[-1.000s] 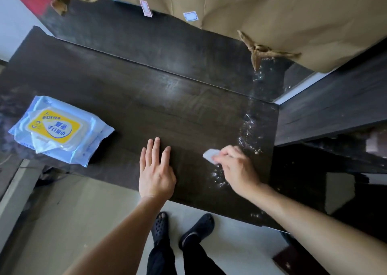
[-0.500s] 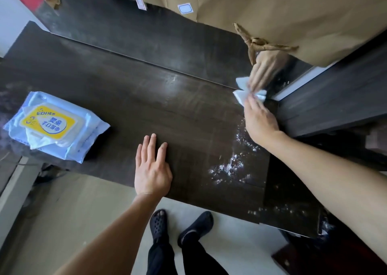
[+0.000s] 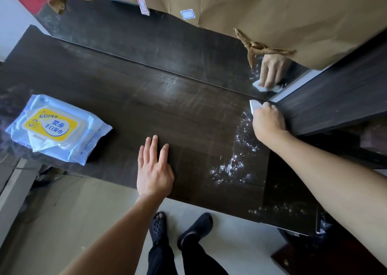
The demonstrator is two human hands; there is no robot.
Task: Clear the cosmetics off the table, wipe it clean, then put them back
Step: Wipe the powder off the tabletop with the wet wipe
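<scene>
A person in black slippers (image 3: pixel 159 226) stood at a dark wooden table (image 3: pixel 146 111), the left hand (image 3: pixel 155 170) lying flat near its front edge with fingers straight and close together. White powder (image 3: pixel 234 165) was scattered across the right end of the tabletop, and a pack of wipes (image 3: pixel 56 128) lay at the left end. At the far right corner, the right hand (image 3: pixel 269 121) curled its fingers over a white wipe (image 3: pixel 254 106), pressing it to the surface just in front of a mirror (image 3: pixel 167 50) partly covered by brown paper (image 3: pixel 272 12).
</scene>
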